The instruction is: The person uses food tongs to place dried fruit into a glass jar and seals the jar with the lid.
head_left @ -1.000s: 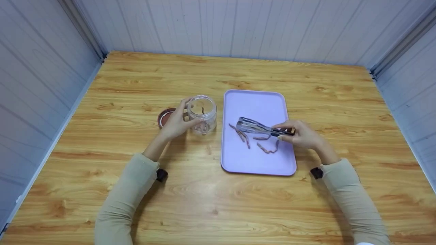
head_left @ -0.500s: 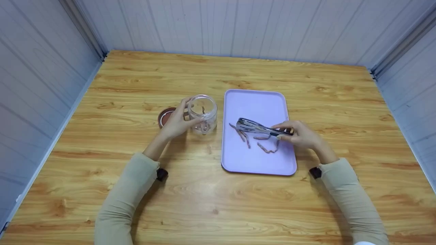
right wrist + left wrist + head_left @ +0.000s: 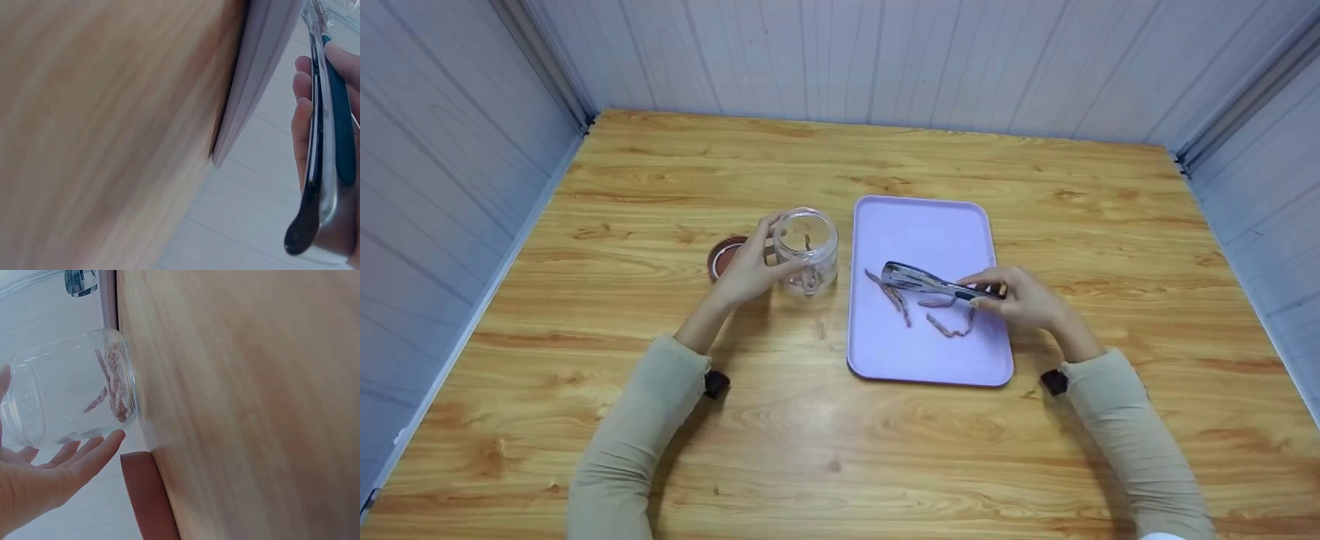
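Observation:
My left hand point(image 3: 751, 271) holds the side of a clear open jar point(image 3: 817, 266), thumb on the near side and fingers around the far side. Several brownish-red dried strips point(image 3: 115, 382) lie at the jar's bottom in the left wrist view. My right hand point(image 3: 1020, 298) grips metal tongs point(image 3: 919, 281) with dark handles, squeezed nearly together, over a lilac tray point(image 3: 930, 360). The tongs' head overlaps the top of some thin dried strips point(image 3: 891, 296) on the tray. More strips point(image 3: 952, 328) lie below the tongs, nearer the hand.
A reddish-brown jar lid point(image 3: 724, 259) lies on the wooden table point(image 3: 810, 450) left of the jar, partly behind my left hand. Pale panel walls point(image 3: 840, 60) stand at the back and both sides of the table.
The two arms of the tongs have come closer together at the head. My left hand and the jar stay where they were.

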A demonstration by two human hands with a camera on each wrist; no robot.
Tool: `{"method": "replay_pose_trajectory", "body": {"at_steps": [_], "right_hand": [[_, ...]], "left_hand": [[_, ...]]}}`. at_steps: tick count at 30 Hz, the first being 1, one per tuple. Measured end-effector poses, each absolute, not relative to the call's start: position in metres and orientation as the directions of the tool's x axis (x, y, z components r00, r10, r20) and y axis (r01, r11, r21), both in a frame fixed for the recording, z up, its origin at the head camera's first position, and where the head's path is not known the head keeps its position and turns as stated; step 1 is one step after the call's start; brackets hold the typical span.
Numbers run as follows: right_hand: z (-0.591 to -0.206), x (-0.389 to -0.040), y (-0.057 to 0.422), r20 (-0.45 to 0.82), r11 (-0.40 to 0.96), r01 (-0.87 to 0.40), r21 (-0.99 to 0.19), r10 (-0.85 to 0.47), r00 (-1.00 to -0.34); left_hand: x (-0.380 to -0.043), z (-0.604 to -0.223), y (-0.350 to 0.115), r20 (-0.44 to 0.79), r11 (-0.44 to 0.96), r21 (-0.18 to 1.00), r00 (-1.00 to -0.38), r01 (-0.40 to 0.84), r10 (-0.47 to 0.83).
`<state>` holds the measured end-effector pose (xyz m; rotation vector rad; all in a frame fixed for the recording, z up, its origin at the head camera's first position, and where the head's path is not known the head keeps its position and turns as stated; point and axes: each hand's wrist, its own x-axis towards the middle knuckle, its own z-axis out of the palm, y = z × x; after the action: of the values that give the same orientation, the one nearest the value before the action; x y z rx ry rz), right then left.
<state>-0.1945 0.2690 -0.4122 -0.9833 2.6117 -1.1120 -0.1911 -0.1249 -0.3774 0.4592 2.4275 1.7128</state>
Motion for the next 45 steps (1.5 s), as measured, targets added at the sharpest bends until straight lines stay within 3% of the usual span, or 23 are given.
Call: {"method": "replay_pose_trajectory", "body": {"at_steps": [10, 18, 25, 37, 45], "right_hand": [[-0.38, -0.176, 0.256, 0.137, 0.503, -0.49, -0.712, -0.585, -0.799], [-0.381, -0.178, 0.262, 0.165, 0.505, -0.473, -0.722, -0.539, -0.826], [-0.386, -0.182, 0.269, 0.199, 0.497, -0.492, -0.715, -0.53, -0.824], [-0.362, -0.172, 0.265, 0.188, 0.521, -0.467, -0.715, -0.499, -0.846], [-0.366, -0.18, 0.274, 0.252, 0.471, -0.507, -0.722, -0.503, -0.827]], "left_hand": [[-0.191, -0.378, -0.125, 0.07, 0.316, 0.933, -0.948, 0.172, 0.31], [-0.207, -0.405, -0.13, 0.076, 0.316, 0.932, -0.949, 0.176, 0.306], [-0.19, -0.376, -0.124, 0.049, 0.321, 0.935, -0.95, 0.152, 0.308], [-0.19, -0.376, -0.124, 0.061, 0.312, 0.936, -0.948, 0.163, 0.311], [-0.191, -0.377, -0.125, 0.073, 0.283, 0.944, -0.941, 0.172, 0.329]]}}
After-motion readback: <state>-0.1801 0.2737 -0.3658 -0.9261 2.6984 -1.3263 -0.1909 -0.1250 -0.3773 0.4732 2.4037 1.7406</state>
